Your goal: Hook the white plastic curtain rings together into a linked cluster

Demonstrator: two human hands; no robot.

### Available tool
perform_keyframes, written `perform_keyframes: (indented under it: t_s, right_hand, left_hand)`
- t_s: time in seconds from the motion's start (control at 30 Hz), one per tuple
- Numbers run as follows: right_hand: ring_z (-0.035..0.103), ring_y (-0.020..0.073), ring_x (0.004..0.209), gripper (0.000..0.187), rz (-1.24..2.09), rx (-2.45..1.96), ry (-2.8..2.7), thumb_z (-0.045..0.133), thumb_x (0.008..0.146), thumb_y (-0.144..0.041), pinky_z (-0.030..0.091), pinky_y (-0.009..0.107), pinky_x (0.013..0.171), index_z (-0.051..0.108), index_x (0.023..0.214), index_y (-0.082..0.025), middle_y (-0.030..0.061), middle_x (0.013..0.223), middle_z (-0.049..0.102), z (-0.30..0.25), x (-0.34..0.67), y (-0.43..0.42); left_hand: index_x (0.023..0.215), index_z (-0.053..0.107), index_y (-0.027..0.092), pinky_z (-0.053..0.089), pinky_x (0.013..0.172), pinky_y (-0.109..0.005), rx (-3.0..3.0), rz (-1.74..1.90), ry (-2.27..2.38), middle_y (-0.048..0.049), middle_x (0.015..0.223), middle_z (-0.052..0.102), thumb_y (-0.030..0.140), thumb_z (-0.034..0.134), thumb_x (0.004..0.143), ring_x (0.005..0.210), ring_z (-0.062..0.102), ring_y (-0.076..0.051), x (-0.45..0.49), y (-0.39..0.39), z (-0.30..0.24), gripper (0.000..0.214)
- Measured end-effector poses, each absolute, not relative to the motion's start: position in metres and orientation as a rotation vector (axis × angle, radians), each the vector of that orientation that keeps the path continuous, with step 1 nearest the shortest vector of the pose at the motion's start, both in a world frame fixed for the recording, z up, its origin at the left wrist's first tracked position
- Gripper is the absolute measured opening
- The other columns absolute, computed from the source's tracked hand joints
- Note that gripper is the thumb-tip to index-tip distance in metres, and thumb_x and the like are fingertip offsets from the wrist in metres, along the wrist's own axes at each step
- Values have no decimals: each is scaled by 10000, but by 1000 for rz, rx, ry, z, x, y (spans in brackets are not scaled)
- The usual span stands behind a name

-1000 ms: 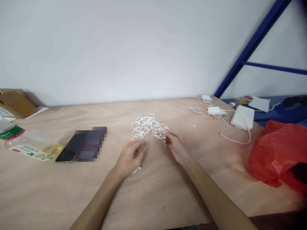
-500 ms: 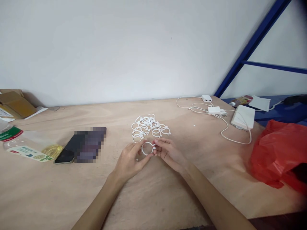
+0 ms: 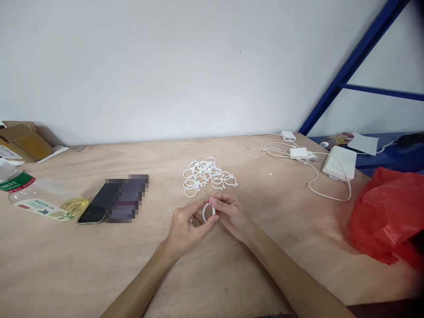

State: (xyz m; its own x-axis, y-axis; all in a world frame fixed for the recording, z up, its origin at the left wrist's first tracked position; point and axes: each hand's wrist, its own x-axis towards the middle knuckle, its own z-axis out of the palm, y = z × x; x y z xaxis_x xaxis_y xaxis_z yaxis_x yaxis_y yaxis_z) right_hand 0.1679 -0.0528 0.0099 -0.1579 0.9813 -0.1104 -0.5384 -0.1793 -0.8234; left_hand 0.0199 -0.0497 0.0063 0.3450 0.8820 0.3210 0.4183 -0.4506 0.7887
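Left hand (image 3: 186, 227) grips the white ring (image 3: 204, 213) across its rim; right hand (image 3: 234, 216) pinches its top. Ring pile (image 3: 209, 167) lies just beyond both hands.

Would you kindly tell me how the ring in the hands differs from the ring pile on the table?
The held ring is gripped by the left hand and right hand, whereas the ring pile lies on the table, just beyond them. The held ring is single; the ring pile is many rings, several overlapping. Both are white.
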Motion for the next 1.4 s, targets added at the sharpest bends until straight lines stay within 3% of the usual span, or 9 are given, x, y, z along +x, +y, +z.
perform_keyframes:
  t_s: [0.17, 0.3, 0.4, 0.5, 0.7, 0.87, 1.07, 1.4]
  right_hand:
    - [510, 111, 598, 169, 1644, -778, -758, 793, 627, -297, 392, 267, 604, 669, 608, -184, -17, 630, 606, 13, 169, -54]
    - [513, 110, 597, 155, 1598, -829, -807, 764, 651, -310, 401, 271, 629, 676, 601, -193, -25, 599, 599, 10, 171, -52]
    - [554, 128, 669, 108, 1510, -963, -991, 745, 661, -301, 417, 285, 690, 712, 654, -198, -7, 673, 652, 7, 173, -51]
    - [576, 145, 704, 115, 1438, -1085, -1150, 732, 659, -294, 427, 300, 711, 739, 735, -208, -2, 708, 675, 5, 173, -50]
    - [608, 173, 793, 145, 1248, -1232, -1160, 684, 685, -324, 448, 311, 763, 724, 742, -196, 12, 790, 704, 1, 177, -46]
    - [573, 171, 679, 158, 764, -1493, -1284, 586, 752, -264, 460, 316, 686, 714, 799, -187, 24, 738, 672, -12, 192, -36]
    - [513, 258, 953, 320, 116, -1759, -1690, 589, 789, -212, 417, 390, 851, 664, 1100, -208, 116, 995, 587, -25, 200, -33]
    - [467, 239, 895, 125, 37, -1792, -1787, 579, 822, -199, 393, 363, 793, 700, 846, -220, 91, 934, 530, -25, 197, -35]
  left_hand:
    - [879, 719, 135, 389, 493, -195, 1913, 931, 1096, 35, 535, 536, 386, 623, 787, 482, 456, -77, 23, -52, 10, 284]
    - [1025, 688, 168, 395, 502, -201, 1949, 828, 1149, 29, 591, 570, 422, 586, 817, 522, 493, -93, 18, -49, 13, 343]
    - [1124, 638, 206, 467, 629, -260, 2141, 764, 1219, -21, 756, 647, 433, 576, 828, 673, 572, -150, 7, -53, 12, 378]
    - [1097, 629, 203, 478, 794, -373, 2393, 747, 1248, -97, 980, 646, 414, 577, 832, 896, 575, -234, -7, -62, 3, 343]
    - [1171, 571, 217, 491, 848, -427, 2570, 698, 1242, -116, 1097, 587, 401, 574, 833, 1004, 559, -267, -27, -63, -20, 385]
    - [1144, 582, 196, 485, 857, -439, 2605, 679, 1317, -118, 1065, 594, 417, 522, 860, 988, 563, -267, -36, -32, -23, 365]
    - [1115, 601, 185, 476, 852, -429, 2616, 693, 1426, -107, 993, 609, 444, 505, 856, 930, 571, -255, -43, 0, -25, 379]
    - [1047, 634, 223, 444, 889, -420, 2576, 631, 1576, -75, 1058, 639, 488, 523, 810, 993, 569, -267, -35, 4, -18, 373]
